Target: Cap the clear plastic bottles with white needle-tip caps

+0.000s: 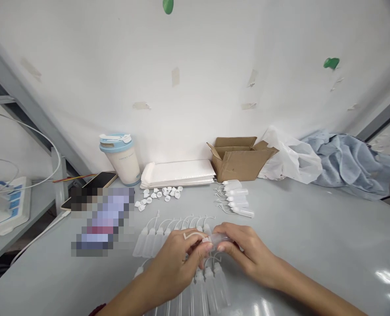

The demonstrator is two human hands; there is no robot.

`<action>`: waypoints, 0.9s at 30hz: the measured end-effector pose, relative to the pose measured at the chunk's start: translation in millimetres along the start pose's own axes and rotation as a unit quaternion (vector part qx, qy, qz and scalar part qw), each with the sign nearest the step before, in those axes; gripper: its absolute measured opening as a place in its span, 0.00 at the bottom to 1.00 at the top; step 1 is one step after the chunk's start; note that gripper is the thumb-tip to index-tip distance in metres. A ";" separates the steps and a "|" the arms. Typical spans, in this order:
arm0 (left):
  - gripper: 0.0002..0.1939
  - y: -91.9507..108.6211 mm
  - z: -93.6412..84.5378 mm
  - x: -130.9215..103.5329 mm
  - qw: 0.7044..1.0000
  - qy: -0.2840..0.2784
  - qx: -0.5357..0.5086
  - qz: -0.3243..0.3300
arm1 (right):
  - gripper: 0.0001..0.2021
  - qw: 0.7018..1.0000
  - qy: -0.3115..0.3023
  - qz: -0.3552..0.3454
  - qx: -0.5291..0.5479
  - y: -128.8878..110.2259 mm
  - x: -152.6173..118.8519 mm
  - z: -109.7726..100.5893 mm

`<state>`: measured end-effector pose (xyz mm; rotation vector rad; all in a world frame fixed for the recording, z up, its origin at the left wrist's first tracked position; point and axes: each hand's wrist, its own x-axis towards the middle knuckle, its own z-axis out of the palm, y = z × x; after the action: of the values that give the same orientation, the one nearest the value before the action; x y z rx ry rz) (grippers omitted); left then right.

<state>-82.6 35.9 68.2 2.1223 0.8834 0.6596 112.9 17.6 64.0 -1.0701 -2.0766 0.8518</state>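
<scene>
My left hand (181, 259) pinches the white neck end of a small translucent bottle (218, 239), whose pale strap curls over my fingers. From the right, my right hand (244, 245) grips the body of the same bottle between thumb and fingers. Behind and under my hands lies a row of similar bottles (148, 241) with thin looped straps. A second row of bottles (211, 285) lies nearer the front, partly hidden by my left hand and forearm. Loose white caps (167, 193) are scattered farther back. Several bottles (239, 198) are stacked in a column at the back right.
Along the wall stand a lidded cup (124, 162), flat white packets (181, 172), an open cardboard box (242, 163), a plastic bag (293, 160) and a blue cloth (349, 162). A phone (94, 186) and a blurred flat item (105, 219) lie left, near a power strip (8, 208).
</scene>
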 end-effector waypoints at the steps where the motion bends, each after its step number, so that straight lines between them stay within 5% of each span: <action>1: 0.16 -0.6 1.0 -1.1 1.000 0.003 0.017 0.015 | 0.13 1.000 -0.004 0.017 0.016 -0.8 1.0 -0.1; 9: 0.10 -5.8 7.0 -5.1 0.973 0.033 0.166 0.159 | 0.21 0.962 -0.030 0.155 0.223 -0.7 7.1 0.8; 17: 0.17 -2.1 2.2 -1.6 0.996 0.005 0.093 0.016 | 0.20 0.989 0.006 0.111 0.102 -4.5 6.4 3.3; 27: 0.15 -17.4 9.1 0.6 0.987 0.044 0.133 0.074 | 0.26 0.959 -0.040 0.219 0.173 5.4 10.7 6.9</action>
<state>-82.7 41.0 49.3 2.4314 0.9092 0.7523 105.0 27.4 58.4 -1.3318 -1.6815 1.4361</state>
